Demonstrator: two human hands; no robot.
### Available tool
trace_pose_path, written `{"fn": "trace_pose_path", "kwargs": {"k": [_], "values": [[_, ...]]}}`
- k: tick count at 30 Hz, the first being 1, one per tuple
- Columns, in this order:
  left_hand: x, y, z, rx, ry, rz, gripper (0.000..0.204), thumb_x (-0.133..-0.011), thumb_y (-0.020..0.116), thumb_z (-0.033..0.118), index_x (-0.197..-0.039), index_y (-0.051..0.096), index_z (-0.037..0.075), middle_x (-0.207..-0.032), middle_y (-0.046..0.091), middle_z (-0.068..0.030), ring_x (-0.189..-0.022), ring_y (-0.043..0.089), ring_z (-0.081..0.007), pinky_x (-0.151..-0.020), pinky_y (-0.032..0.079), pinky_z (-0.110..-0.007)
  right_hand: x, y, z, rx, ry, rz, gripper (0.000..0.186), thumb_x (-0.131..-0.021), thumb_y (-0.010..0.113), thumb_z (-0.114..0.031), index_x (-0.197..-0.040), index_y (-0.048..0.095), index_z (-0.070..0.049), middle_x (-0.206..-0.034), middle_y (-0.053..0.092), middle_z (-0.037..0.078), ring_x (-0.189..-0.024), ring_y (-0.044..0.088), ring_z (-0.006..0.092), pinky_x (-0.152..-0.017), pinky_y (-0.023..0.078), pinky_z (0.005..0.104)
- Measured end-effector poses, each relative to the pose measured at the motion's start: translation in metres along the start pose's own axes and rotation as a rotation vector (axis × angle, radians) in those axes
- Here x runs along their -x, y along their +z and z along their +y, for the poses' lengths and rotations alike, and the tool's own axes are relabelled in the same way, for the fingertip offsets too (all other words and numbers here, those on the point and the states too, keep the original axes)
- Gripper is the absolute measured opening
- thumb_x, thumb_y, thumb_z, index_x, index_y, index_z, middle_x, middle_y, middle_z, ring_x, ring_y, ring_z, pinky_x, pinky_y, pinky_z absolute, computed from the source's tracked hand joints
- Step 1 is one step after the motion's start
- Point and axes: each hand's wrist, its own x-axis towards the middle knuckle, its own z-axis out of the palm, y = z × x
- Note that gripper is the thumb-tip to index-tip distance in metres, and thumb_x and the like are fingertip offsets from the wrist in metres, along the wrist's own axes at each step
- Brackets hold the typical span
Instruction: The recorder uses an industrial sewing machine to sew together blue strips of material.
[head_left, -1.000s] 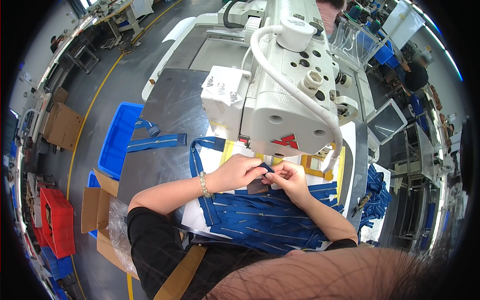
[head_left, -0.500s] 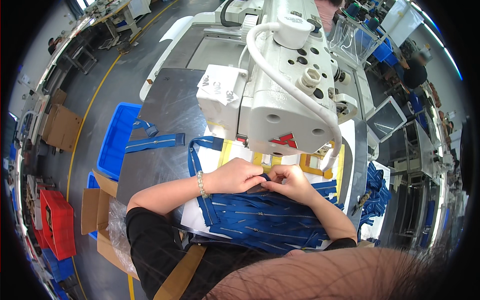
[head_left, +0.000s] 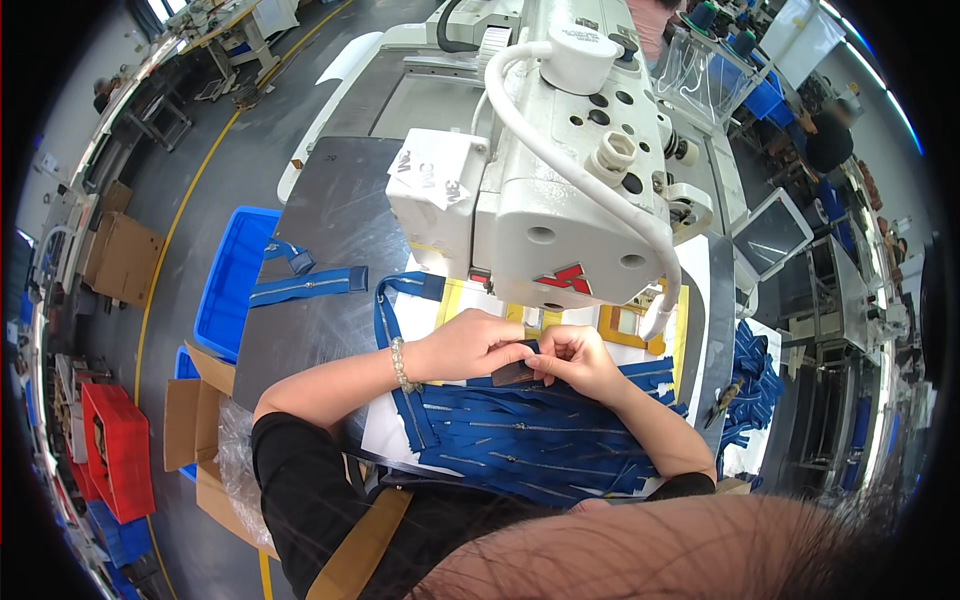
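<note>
My left hand [head_left: 468, 346], with a beaded bracelet at the wrist, pinches a small dark flat piece [head_left: 512, 374] from the left. On the other side, my right hand [head_left: 580, 362] grips the same piece between thumb and fingers. Part of it is hidden by the fingers, and I cannot tell its exact kind. Both hands meet just in front of the white sewing machine head [head_left: 575, 235]. Beneath them lies a layer of blue zippers [head_left: 530, 432] spread side by side. Yellow-edged frame plates [head_left: 622, 325] sit under the machine head.
More blue zippers [head_left: 310, 288] lie on the metal table [head_left: 330, 215] at left, and a heap of zippers [head_left: 750, 385] is at right. A blue bin [head_left: 235, 285] and an open cardboard box [head_left: 208, 430] stand left. A screen [head_left: 772, 238] stands to the right.
My fingers have shifted on the dark piece, and more of its surface shows below my left thumb. The right fingers have curled in closer around it. The zippers have stayed put.
</note>
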Motion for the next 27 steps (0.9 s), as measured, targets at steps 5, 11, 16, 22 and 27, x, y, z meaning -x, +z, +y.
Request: {"fn": "trace_pose_path", "kwargs": {"k": [5, 11, 16, 22, 27], "values": [[0.002, 0.003, -0.002, 0.099, -0.130, -0.103, 0.035, -0.092, 0.060, 0.029, -0.071, 0.056, 0.001, -0.059, 0.051, -0.0134, -0.053, 0.052, -0.0250, -0.054, 0.041, -0.035, -0.002, 0.001, 0.000, -0.196, -0.006, 0.074, 0.018, -0.086, 0.070, -0.009, -0.075, 0.056, -0.004, -0.069, 0.065, 0.007, -0.060, 0.063, 0.0093, -0.053, 0.051, 0.0211], [0.002, 0.010, -0.008, 0.196, -0.071, -0.020, 0.037, -0.094, 0.055, 0.029, -0.072, 0.057, 0.000, -0.059, 0.053, -0.0147, -0.054, 0.055, -0.0265, -0.054, 0.041, -0.036, -0.002, 0.000, -0.003, -0.207, 0.002, 0.067, 0.020, -0.088, 0.069, -0.013, -0.076, 0.055, -0.006, -0.070, 0.065, 0.005, -0.062, 0.062, 0.0087, -0.055, 0.051, 0.0207], [-0.001, 0.008, -0.004, 0.290, -0.161, -0.065, 0.034, -0.096, 0.050, 0.027, -0.077, 0.057, 0.000, -0.063, 0.056, -0.0152, -0.057, 0.055, -0.0264, -0.057, 0.042, -0.036, -0.001, -0.002, -0.001, -0.218, 0.016, 0.101, 0.020, -0.088, 0.069, -0.014, -0.076, 0.055, -0.007, -0.070, 0.065, 0.006, -0.062, 0.062, 0.0083, -0.055, 0.050, 0.0201], [0.000, 0.012, -0.007, 0.263, -0.104, -0.025, 0.034, -0.096, 0.050, 0.026, -0.078, 0.057, -0.001, -0.064, 0.057, -0.0158, -0.058, 0.054, -0.0285, -0.057, 0.042, -0.036, -0.003, 0.003, 0.002, -0.261, 0.015, 0.129, 0.018, -0.087, 0.068, -0.010, -0.076, 0.054, -0.006, -0.069, 0.066, 0.009, -0.059, 0.063, 0.0108, -0.053, 0.051, 0.0208], [0.000, 0.010, -0.004, 0.221, -0.154, -0.040, 0.034, -0.096, 0.051, 0.026, -0.076, 0.057, -0.001, -0.064, 0.057, -0.0174, -0.058, 0.055, -0.0294, -0.057, 0.042, -0.037, -0.003, 0.003, 0.004, -0.264, 0.018, 0.142, 0.018, -0.088, 0.067, -0.009, -0.076, 0.054, -0.006, -0.069, 0.066, 0.009, -0.058, 0.063, 0.0104, -0.052, 0.050, 0.0204]]}}
